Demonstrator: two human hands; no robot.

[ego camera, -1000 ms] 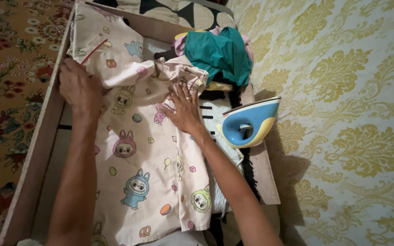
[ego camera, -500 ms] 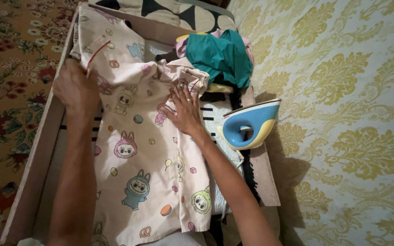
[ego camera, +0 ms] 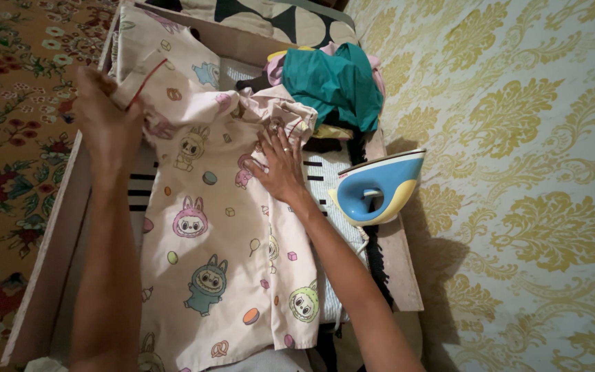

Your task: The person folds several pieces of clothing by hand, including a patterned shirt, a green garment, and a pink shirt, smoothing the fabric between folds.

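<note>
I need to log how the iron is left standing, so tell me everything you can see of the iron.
The iron has a blue body with a pale yellow rear part and a white rim, and looks like plastic. An open loop handle shows in its middle. It stands on the right side of the wooden board, beside the striped cloth, its pointed end toward the yellow patterned covering. Neither hand touches it; the right hand presses the cartoon-print shirt nearby. Its soleplate faces away, unseen.

We look down on a low wooden board (ego camera: 49,234) set on the floor. Right of it, cream covering with gold damask flourishes (ego camera: 518,172). Left, a brown floral carpet (ego camera: 8,158). At the far end, a cushion with black-and-beige shapes (ego camera: 270,17). Light dim, warm.
</note>
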